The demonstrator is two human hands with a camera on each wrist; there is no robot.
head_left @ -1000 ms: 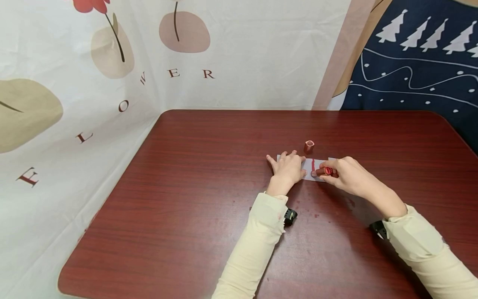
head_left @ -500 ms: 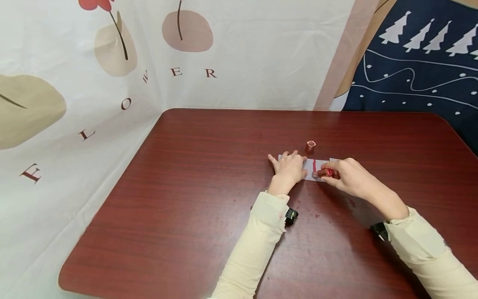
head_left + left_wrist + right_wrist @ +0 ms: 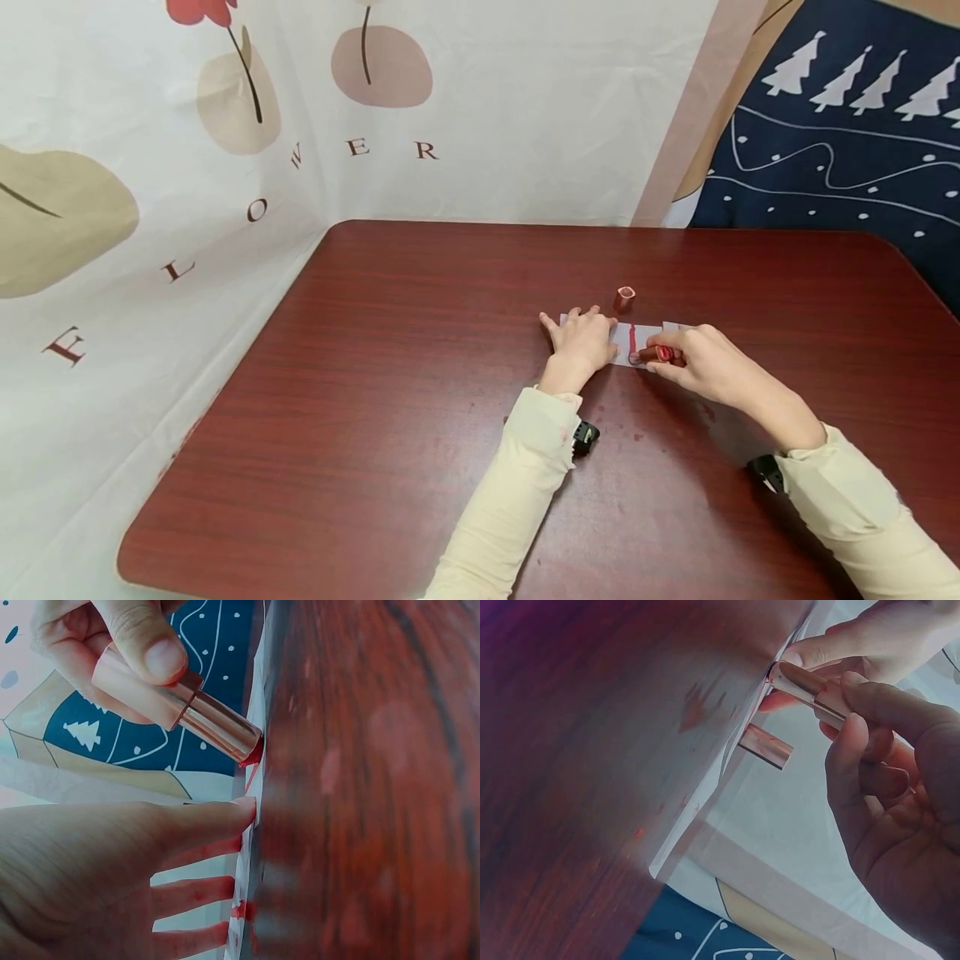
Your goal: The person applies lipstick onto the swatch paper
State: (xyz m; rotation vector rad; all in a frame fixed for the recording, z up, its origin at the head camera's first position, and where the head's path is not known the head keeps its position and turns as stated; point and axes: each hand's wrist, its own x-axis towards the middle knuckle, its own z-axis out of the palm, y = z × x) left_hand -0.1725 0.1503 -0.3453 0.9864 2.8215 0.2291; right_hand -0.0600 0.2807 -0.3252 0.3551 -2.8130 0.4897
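In the head view my right hand (image 3: 712, 362) pinches a rose-gold lipstick (image 3: 654, 355) between thumb and fingers, tilted over a strip of white paper (image 3: 622, 337). The lipstick's red tip (image 3: 253, 755) meets the paper in the left wrist view. A red stroke (image 3: 632, 337) runs down the strip beside it. My left hand (image 3: 579, 346) rests on the paper's left part with spread, fairly straight fingers, its fingertips touching the sheet. Just beyond the paper stands the lipstick's cap (image 3: 625, 298), upright with its opening showing; the right wrist view also has this cap (image 3: 766, 746).
A dark red wood-grain table (image 3: 375, 400) carries everything, with small red smudges (image 3: 637, 437) near the paper. Behind it hang a white printed cloth (image 3: 525, 108) and a navy cloth with trees (image 3: 832, 150). A black wrist camera (image 3: 767, 472) sits under the right sleeve.
The lipstick has moved slightly toward the near edge of the paper in my right hand, and the red stroke looks longer. My left hand stays on the paper; the head view has shifted a little.
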